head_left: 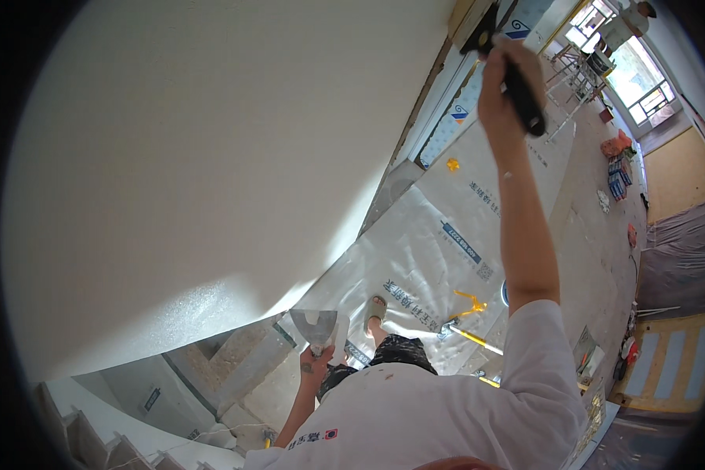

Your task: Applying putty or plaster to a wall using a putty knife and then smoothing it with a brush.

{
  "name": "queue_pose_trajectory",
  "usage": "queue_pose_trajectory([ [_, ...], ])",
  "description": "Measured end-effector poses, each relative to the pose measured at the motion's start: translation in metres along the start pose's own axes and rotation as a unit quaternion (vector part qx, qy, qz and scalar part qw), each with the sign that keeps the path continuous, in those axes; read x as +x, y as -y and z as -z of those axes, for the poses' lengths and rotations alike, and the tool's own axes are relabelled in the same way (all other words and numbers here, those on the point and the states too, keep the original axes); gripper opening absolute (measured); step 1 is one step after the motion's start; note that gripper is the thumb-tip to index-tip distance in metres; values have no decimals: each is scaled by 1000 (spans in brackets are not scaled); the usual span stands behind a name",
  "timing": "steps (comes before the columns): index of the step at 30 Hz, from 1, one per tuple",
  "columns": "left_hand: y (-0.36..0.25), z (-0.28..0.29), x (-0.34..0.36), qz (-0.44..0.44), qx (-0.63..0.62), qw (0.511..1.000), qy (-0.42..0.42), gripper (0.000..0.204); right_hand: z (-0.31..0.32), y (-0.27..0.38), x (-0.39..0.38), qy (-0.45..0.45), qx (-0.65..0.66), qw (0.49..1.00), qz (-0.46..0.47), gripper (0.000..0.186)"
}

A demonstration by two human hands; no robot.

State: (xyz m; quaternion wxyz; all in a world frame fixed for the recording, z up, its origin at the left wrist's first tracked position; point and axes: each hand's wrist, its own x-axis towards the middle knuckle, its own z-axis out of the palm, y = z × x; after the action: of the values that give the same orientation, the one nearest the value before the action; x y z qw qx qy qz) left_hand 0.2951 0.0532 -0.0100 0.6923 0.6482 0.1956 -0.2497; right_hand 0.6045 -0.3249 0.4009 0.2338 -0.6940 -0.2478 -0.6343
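Observation:
My right hand [511, 82] is raised at the upper right, its fingers closed around the black handle of a scraper [531, 117]. The scraper's dark head meets the edge of the white wall [211, 141], beside a wooden strip [466, 22]. Whether its blade presses on the surface, I cannot tell. Lower down, near my waist, my left hand [316, 365] grips a broad putty knife [315, 325]. Its flat grey blade points away from me, below the wall's lower edge, and its handle is mostly hidden by my fingers.
Printed plastic sheeting [415, 243] covers the floor under my feet. A yellow-handled tool [478, 340] lies on it near my right side. Farther right are a red bag [616, 144], stacked packages [620, 177] and a wooden panel [674, 360]. Another person [625, 27] is by the far window, near a trestle.

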Motion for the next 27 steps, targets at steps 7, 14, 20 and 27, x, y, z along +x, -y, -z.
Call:
queue_pose_trajectory([
  [7,4,13,-8,-4,24,1000,-6,24,-8,26,-177,88,-57,987,-122,19],
  [14,16,32,-14,34,14,999,-22,26,7,57,-304,140,48,937,-316,18],
  [20,32,44,-10,36,47,998,-17,28,11,51,-150,70,-90,959,-260,18],
  [27,24,28,-1,52,89,995,1,26,-11,14,-137,17,-59,990,-124,19],
])
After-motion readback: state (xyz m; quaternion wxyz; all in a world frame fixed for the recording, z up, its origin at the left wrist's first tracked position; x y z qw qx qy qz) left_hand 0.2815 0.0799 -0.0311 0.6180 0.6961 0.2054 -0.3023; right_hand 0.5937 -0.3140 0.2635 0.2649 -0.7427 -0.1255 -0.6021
